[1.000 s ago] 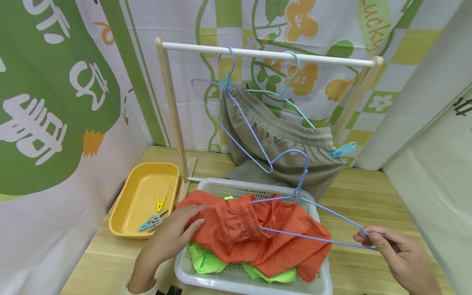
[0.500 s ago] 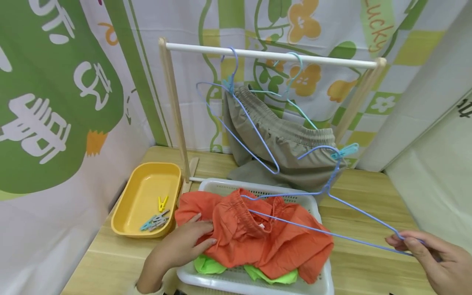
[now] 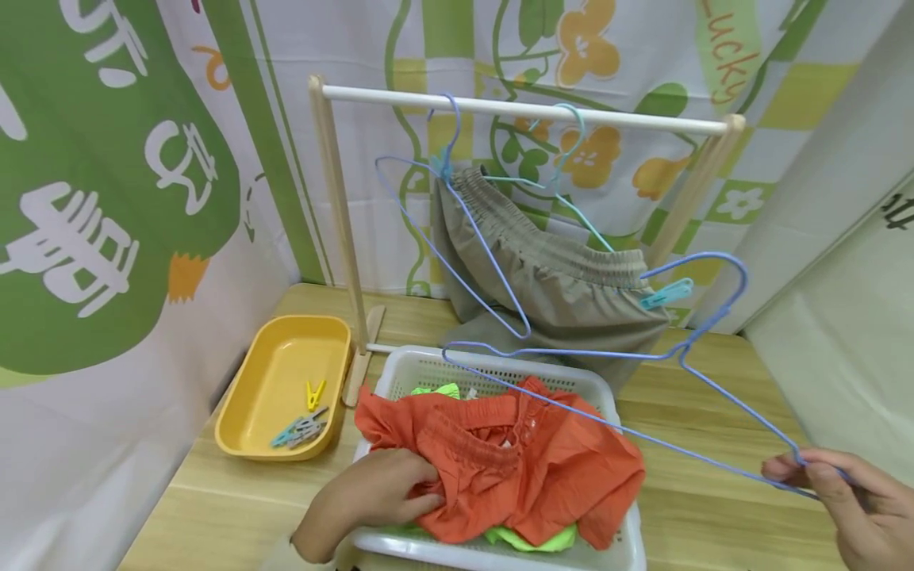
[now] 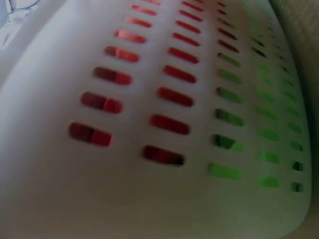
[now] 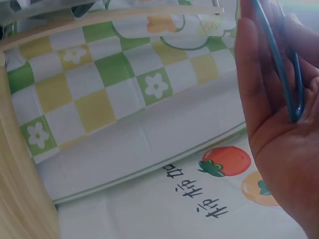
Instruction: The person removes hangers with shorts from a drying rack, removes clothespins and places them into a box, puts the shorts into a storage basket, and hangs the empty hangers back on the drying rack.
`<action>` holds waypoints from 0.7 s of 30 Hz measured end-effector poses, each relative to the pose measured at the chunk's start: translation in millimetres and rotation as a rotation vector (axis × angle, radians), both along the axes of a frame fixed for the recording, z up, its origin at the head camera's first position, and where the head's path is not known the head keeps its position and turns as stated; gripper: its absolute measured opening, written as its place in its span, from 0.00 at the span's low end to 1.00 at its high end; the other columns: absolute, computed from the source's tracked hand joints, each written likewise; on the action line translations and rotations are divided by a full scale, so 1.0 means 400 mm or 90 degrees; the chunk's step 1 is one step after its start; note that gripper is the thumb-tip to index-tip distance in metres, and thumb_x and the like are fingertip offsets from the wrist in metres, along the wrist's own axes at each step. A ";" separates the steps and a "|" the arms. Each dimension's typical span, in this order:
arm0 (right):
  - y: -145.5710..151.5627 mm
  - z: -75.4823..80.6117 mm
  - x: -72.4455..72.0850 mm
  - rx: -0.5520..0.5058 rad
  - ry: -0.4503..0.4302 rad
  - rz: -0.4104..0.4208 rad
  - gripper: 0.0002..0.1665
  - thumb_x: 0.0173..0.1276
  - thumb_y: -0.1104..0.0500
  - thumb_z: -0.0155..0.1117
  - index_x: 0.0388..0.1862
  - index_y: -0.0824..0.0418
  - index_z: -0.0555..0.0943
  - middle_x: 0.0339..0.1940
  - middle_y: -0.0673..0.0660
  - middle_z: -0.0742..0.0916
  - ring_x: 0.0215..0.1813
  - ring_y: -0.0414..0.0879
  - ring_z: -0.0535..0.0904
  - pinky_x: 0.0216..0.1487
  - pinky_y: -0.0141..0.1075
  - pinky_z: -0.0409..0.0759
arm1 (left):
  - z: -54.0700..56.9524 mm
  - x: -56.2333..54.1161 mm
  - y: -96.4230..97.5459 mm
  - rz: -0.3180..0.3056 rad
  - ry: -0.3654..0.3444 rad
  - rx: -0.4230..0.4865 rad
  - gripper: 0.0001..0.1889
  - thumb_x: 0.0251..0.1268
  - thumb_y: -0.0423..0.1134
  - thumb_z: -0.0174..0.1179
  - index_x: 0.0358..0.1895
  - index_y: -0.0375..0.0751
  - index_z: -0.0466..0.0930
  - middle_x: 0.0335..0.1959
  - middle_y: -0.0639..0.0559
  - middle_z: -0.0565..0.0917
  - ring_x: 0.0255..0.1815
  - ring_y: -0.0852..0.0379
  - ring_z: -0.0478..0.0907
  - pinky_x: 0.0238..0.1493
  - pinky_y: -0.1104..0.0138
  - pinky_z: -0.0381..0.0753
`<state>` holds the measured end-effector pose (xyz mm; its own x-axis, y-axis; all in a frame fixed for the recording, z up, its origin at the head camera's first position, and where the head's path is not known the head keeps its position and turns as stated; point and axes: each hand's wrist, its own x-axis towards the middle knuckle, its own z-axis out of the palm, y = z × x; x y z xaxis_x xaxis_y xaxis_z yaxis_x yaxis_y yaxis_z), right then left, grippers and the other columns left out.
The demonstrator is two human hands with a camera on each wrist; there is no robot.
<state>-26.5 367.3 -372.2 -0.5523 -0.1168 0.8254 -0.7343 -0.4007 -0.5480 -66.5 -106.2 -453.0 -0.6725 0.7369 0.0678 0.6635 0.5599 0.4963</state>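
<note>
My right hand (image 3: 850, 500) pinches one end of a blue wire clothes hanger (image 3: 600, 354). This hanger stretches left above the basket, its far end free of the cloth and its hook up. In the right wrist view, the hanger's bent end (image 5: 295, 112) lies against the palm. My left hand (image 3: 378, 493) grips the left side of the orange elastic-waist shorts (image 3: 564, 460), fingertips partly hidden in the folds. The shorts lie over bright green cloth (image 3: 531, 541) in a white basket (image 3: 628, 547). Only the basket's slotted wall (image 4: 124, 189) fills the left wrist view.
Behind the basket stands a wooden rack with a white bar (image 3: 521, 105). A second blue hanger (image 3: 493, 254) hangs there, beside grey-green shorts (image 3: 543, 254) on a turquoise hanger (image 3: 571, 159) with a clothespin (image 3: 667, 293). A yellow tray (image 3: 243, 381) with several clothespins (image 3: 303, 428) is at left.
The blue hanger has come out of the orange waistband as my right hand moved right, and its hook has swung right and up. My left hand has moved nearer and bunched the shorts' left side.
</note>
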 end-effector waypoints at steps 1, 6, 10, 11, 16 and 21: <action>-0.004 0.001 -0.002 -0.022 0.004 -0.001 0.13 0.76 0.83 0.40 0.50 0.97 0.67 0.47 0.79 0.85 0.51 0.60 0.87 0.55 0.37 0.83 | -0.004 -0.001 0.003 -0.004 -0.005 0.002 0.20 0.68 0.46 0.65 0.19 0.58 0.67 0.17 0.70 0.62 0.20 0.72 0.60 0.21 0.76 0.62; -0.013 0.005 -0.010 -0.166 -0.009 -0.043 0.12 0.77 0.81 0.40 0.45 0.96 0.67 0.42 0.80 0.85 0.45 0.62 0.88 0.49 0.39 0.86 | -0.012 -0.002 0.005 0.003 0.015 0.028 0.21 0.69 0.48 0.66 0.19 0.59 0.66 0.18 0.70 0.63 0.20 0.73 0.60 0.22 0.78 0.62; -0.017 0.009 -0.014 -0.238 -0.043 -0.127 0.12 0.78 0.80 0.40 0.44 0.96 0.67 0.40 0.79 0.85 0.43 0.62 0.88 0.44 0.38 0.88 | -0.010 0.001 -0.006 0.033 0.097 0.072 0.18 0.71 0.51 0.66 0.22 0.58 0.72 0.22 0.70 0.69 0.24 0.72 0.66 0.29 0.75 0.70; -0.017 0.008 -0.013 -0.237 -0.050 -0.150 0.12 0.78 0.80 0.40 0.45 0.96 0.67 0.40 0.79 0.86 0.43 0.62 0.88 0.43 0.38 0.88 | -0.008 0.002 -0.011 0.046 0.125 0.086 0.16 0.71 0.52 0.66 0.24 0.58 0.76 0.24 0.69 0.73 0.27 0.71 0.70 0.33 0.74 0.75; -0.030 0.009 -0.026 -0.191 -0.105 -0.276 0.11 0.75 0.82 0.47 0.48 0.96 0.69 0.42 0.75 0.87 0.42 0.57 0.89 0.40 0.36 0.87 | 0.008 0.003 -0.045 0.157 0.248 0.119 0.10 0.68 0.50 0.70 0.41 0.49 0.88 0.45 0.58 0.86 0.53 0.56 0.80 0.59 0.55 0.79; -0.067 0.038 -0.071 -0.163 -0.084 -0.292 0.09 0.70 0.85 0.53 0.43 0.97 0.72 0.36 0.75 0.87 0.38 0.56 0.90 0.37 0.36 0.87 | 0.025 0.012 -0.075 0.259 0.240 0.078 0.24 0.64 0.50 0.72 0.58 0.42 0.84 0.67 0.39 0.75 0.71 0.38 0.68 0.68 0.40 0.68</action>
